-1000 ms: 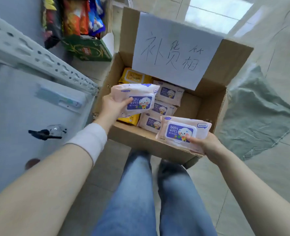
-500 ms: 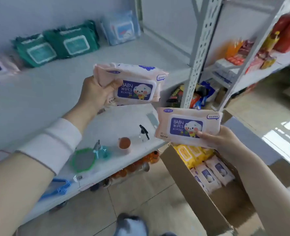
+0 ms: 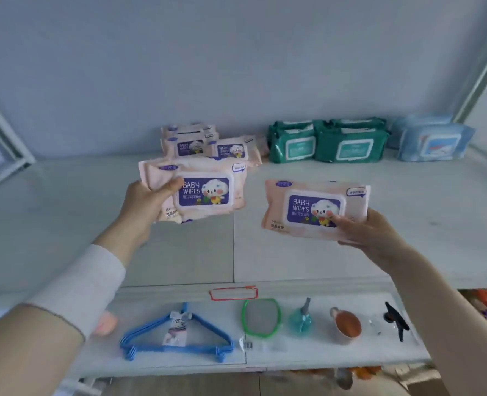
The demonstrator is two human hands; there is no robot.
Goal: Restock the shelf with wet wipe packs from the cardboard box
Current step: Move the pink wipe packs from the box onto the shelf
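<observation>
Several blue hangers [image 3: 176, 337] lie on the lower shelf board [image 3: 308, 354]. Over the upper shelf [image 3: 293, 252], the left hand [image 3: 148, 202] grips one pink pack [image 3: 208, 192] (thumb across its front), and the right hand [image 3: 372, 237] pinches a second pack [image 3: 311, 207] at its lower edge. Farther back, stocked pink packs [image 3: 208, 147] sit beside green packs [image 3: 328, 144].

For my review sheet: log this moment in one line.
left hand: grips pink pack | right hand: grips second pink pack | shelf: neither placed yet

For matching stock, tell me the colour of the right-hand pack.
The pack is pale pink with a purple centre; head view.
</observation>
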